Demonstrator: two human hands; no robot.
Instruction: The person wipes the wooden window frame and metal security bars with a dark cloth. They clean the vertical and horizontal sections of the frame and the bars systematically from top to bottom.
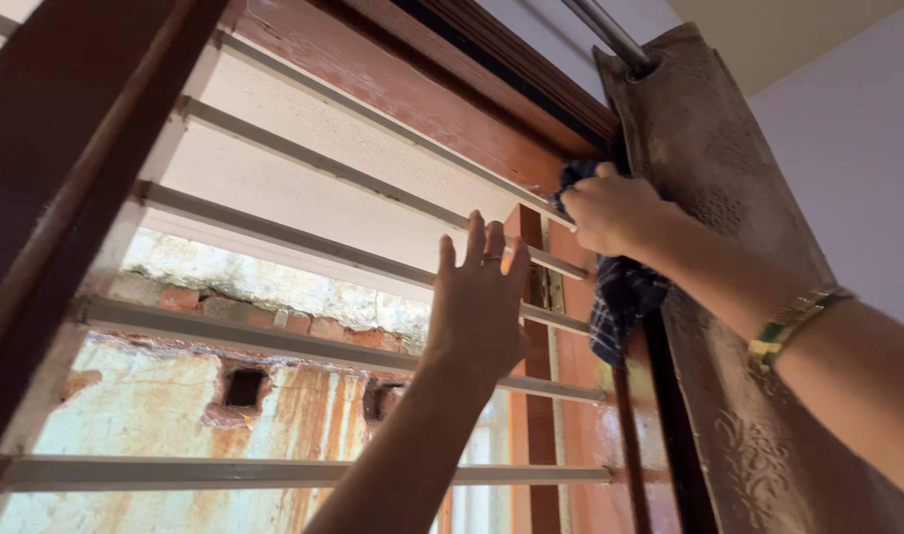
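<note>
My right hand is raised to the upper right corner of a window and grips a dark blue checked cloth, pressing it against the wooden frame; the cloth's loose end hangs below the hand. A gold bangle sits on that wrist. My left hand is held up with fingers spread and flat, resting on the horizontal grey window bars near the frame's right upright.
A brown patterned curtain hangs from a metal rod at the right. A dark wooden shutter edge stands at the left. Beyond the bars is a weathered brick and plaster wall.
</note>
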